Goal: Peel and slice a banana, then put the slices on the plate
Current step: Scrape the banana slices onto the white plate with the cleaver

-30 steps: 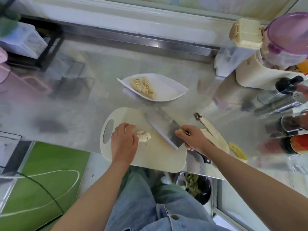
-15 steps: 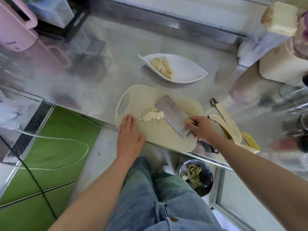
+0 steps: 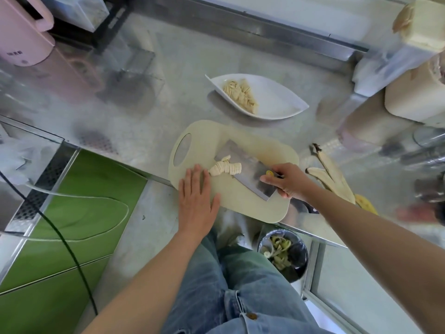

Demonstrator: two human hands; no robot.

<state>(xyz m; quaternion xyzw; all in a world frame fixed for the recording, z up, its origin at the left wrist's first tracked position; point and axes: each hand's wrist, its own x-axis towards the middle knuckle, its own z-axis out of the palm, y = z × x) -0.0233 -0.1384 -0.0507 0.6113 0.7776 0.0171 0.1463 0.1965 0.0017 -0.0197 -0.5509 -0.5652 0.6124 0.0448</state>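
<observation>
Head view: one moment, seen from above.
Left hand (image 3: 196, 203): my fingers lie straight and together, flat on the near left part of the cutting board (image 3: 240, 209). They hold nothing, and the tips are just beside the cut slices (image 3: 225, 168).
Right hand (image 3: 289, 182): my fingers curl round the handle of the cleaver (image 3: 250, 175).
Cleaver: the blade lies low across the board's middle.
Cut slices: a short row touching the blade's left end.
Plate (image 3: 279, 104): on the counter (image 3: 168, 92) beyond the board, with a heap of banana (image 3: 239, 95) in its left half.
Peel (image 3: 332, 179): right of the board.

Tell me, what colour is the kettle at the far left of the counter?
The kettle is pale pink, seen in the head view.
</observation>
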